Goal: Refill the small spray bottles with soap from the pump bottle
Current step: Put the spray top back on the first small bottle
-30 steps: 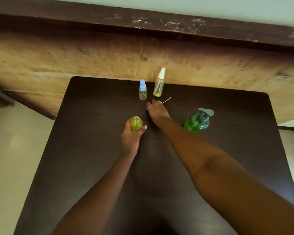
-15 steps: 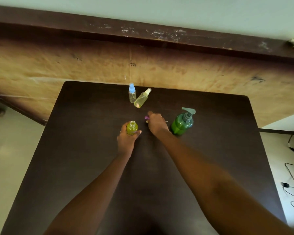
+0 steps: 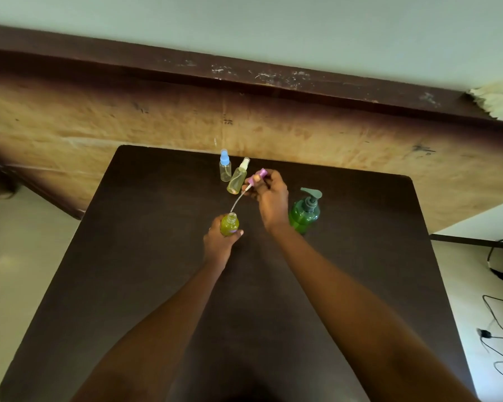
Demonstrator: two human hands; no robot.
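Purple sprayer head poised over the open green bottle

My left hand (image 3: 219, 244) grips the uncapped small spray bottle (image 3: 229, 224) upright on the dark table (image 3: 145, 256); my right hand (image 3: 270, 198) pinches the purple sprayer head (image 3: 257, 177), its dip tube (image 3: 236, 202) tip at the bottle's mouth. The green pump bottle (image 3: 305, 211) stands just right.

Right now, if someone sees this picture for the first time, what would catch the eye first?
Probably the right hand, raised above the middle of the dark table with a purple spray cap, whose thin tube points down at the open yellow-green bottle in the left hand. Next, the green pump bottle stands right of the hands, and two small spray bottles stand behind, one blue-capped, one white-capped and leaning.
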